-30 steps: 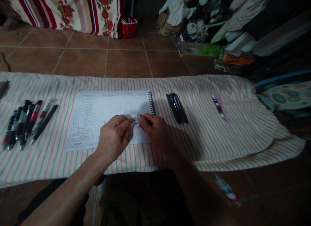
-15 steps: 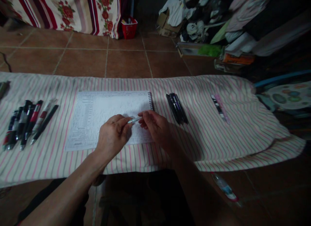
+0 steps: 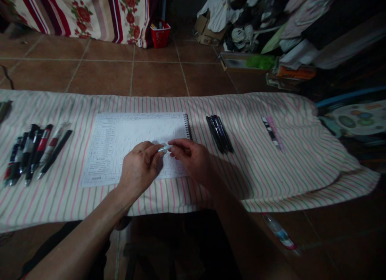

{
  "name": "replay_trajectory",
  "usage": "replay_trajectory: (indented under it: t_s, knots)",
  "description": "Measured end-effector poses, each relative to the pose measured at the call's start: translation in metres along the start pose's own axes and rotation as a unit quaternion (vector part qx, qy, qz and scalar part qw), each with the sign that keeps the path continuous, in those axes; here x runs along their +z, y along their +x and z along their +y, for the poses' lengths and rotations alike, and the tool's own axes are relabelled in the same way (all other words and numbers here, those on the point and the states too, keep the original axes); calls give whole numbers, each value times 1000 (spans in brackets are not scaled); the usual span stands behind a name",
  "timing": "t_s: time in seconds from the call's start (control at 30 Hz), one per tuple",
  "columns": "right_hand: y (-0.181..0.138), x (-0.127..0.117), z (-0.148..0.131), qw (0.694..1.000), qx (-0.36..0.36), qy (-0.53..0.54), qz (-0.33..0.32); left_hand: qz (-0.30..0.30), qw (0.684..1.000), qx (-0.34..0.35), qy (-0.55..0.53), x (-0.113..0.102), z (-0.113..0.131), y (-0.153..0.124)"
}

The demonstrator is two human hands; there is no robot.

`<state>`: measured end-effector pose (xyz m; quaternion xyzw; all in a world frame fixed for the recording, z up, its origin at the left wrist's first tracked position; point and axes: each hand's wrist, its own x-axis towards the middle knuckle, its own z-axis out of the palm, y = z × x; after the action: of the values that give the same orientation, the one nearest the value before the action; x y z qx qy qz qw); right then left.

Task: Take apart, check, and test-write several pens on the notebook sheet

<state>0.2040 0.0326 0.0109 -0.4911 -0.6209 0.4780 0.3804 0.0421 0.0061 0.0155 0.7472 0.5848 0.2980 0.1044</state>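
Over a spiral-bound notepad [image 3: 135, 129], my two hands meet at a slim pen [image 3: 164, 148] with a pale, partly clear barrel. My left hand [image 3: 139, 161] is closed round one end of it. The thumb and forefinger of my right hand [image 3: 192, 154] pinch its other end, the remaining fingers curled in. Much of the pen is hidden by my fingers. Printed boxes and handwriting cover the pad's page, too small to read. Right of the pad lies a bundle of dark pens [image 3: 219, 133]; at the left lies a group of several pens [image 3: 36, 151].
A striped cloth [image 3: 256, 171] covers the table. Farther right lie a black-and-white stick-like item [image 3: 270, 131] and a pink one [image 3: 276, 131] beside it. A plastic bottle [image 3: 280, 233] is on the floor by the near edge. A red basket [image 3: 160, 34] stands beyond the table.
My right hand's fingertips have moved slightly left along the pen, closer to my left hand, and its fingers have shifted their pinch. The left hand has stayed in place.
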Motion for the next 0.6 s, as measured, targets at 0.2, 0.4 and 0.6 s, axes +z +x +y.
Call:
replay_trajectory:
  t_s: [0.2,0.4,0.6]
  knots:
    - [0,0,3,1000,1,8,0,-7,1000,8,2,0,-1,0]
    - [0,1,4,1000,-1,23,6,5,1000,15,6,1,0,0]
    - [1,2,2,1000,-5,17,16,-2,1000,13,-6,0,-1,1]
